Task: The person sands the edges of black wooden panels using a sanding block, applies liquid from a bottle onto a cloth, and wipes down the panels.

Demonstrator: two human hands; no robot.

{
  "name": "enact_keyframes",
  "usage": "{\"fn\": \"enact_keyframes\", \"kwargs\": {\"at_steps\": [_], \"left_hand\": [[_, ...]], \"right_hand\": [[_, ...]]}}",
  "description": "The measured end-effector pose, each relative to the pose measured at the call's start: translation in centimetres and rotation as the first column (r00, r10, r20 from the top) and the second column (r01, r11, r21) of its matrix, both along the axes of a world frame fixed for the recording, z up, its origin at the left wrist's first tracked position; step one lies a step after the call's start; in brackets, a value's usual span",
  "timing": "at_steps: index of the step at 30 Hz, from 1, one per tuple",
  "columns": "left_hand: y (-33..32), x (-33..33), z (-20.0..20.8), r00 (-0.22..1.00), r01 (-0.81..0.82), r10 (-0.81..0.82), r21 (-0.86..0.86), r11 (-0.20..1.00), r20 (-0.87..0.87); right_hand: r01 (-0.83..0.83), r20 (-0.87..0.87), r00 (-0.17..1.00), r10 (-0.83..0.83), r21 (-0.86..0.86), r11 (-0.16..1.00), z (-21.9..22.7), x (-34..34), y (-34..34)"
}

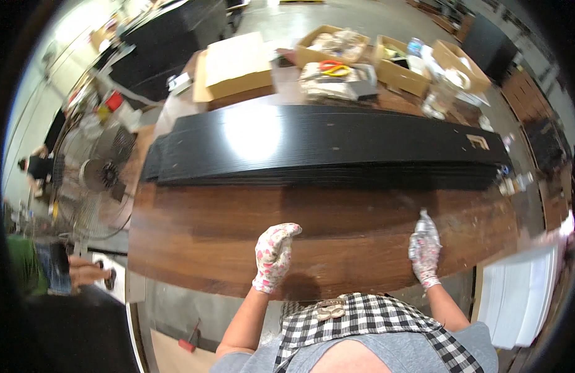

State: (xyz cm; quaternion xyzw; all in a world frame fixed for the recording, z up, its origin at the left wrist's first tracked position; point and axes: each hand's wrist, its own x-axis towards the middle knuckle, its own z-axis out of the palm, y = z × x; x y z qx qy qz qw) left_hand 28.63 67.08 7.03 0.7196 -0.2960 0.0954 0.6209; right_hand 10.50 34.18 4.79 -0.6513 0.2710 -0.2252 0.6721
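Observation:
My left hand (275,256), in a white glove with a pink floral print, is over the near part of the brown wooden table (213,217). Its fingers curl inward, and what they hold, if anything, is hidden. Farther right, my right hand (426,248) wears a matching glove and points away from me. Something silvery grey shows along its fingers; blur hides whether this is the glove's coating or a held thing. Beyond both hands lies a stack of long black boards (362,140), spanning most of the table's width. Neither hand touches the stack.
Behind the boards stand a cardboard box (237,69), a bundle with orange-and-yellow-handled pliers (334,68), and open cartons (402,73). A floor fan (101,175) is at the left. White panels (517,298) lean at the right. Other people are at the far left.

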Motion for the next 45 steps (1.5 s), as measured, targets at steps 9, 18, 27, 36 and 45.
{"fn": "enact_keyframes", "kwargs": {"at_steps": [9,18,27,36,45], "left_hand": [[-14.4,2.4,3.3,0.936,0.100,-0.145,0.154,0.983,0.320],[-17.0,7.8,5.1,0.807,-0.360,0.061,0.407,0.840,0.587],[-2.8,16.6,1.9,0.694,-0.719,0.418,0.542,0.435,0.587],[-2.8,16.5,2.7,0.787,-0.597,0.483,0.670,0.441,0.383],[1.9,18.2,3.1,0.779,-0.595,0.531,0.661,0.457,0.333]], "right_hand": [[0.621,-0.292,0.727,-0.622,-0.107,0.776,-4.0,-18.6,-21.1],[0.292,-0.221,0.763,-0.608,-0.721,0.629,2.6,-7.7,-33.8],[0.399,-0.151,0.620,-0.770,-0.784,0.475,8.0,-1.9,-52.2],[0.124,-0.457,0.612,-0.645,-0.751,0.649,5.5,-2.2,-65.5],[-0.106,-0.654,0.550,-0.519,-0.671,0.734,9.0,0.1,-59.4]]}}
